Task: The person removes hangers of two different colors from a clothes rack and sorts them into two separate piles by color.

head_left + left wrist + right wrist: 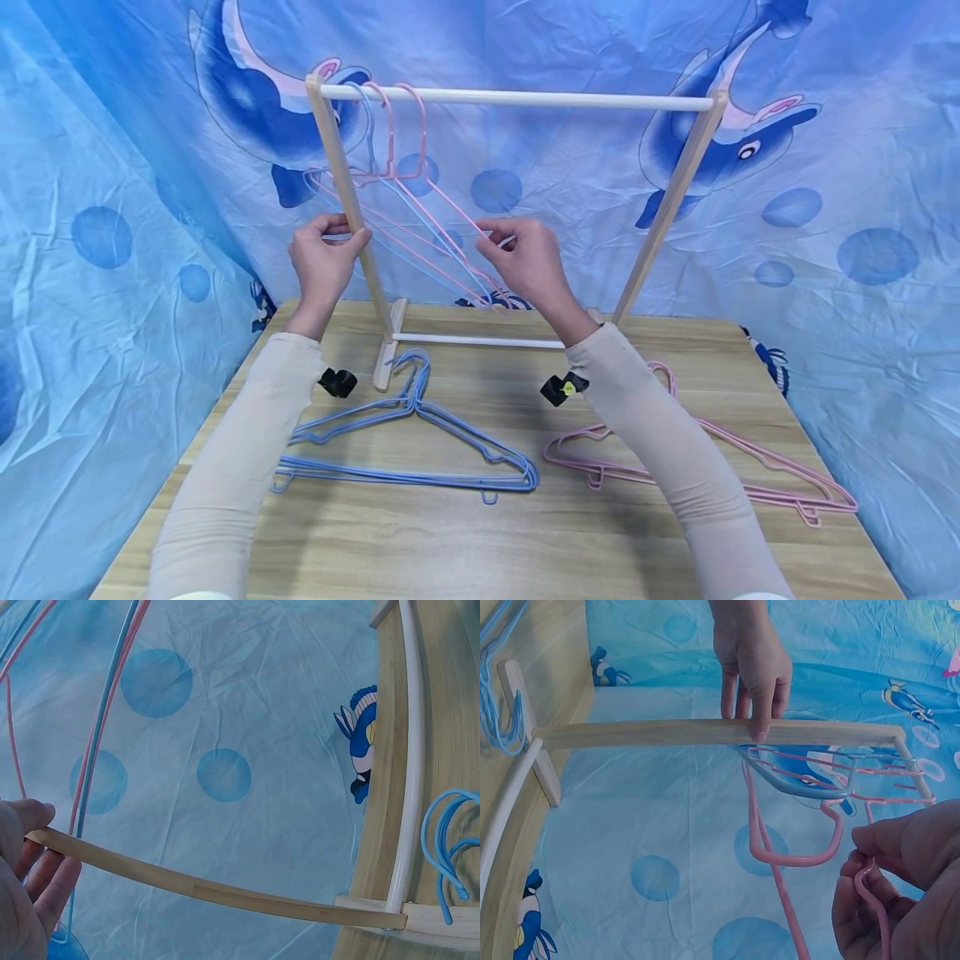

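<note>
A small rack with wooden posts and a white top rail carries one blue hanger and two pink hangers at its left end. My left hand holds the rack's left post, thumb on the near side and fingers behind it. My right hand pinches the sloping shoulder of the right-hand pink hanger, whose hook is over the rail. In the right wrist view, this pink hanger runs between thumb and fingers. Beside it hang the other pink hanger and the blue one.
Several blue hangers lie stacked on the wooden table in front of the rack. Pink hangers lie at the right, partly hidden by my right sleeve. A lower white bar joins the rack's feet. Blue printed cloth surrounds the table.
</note>
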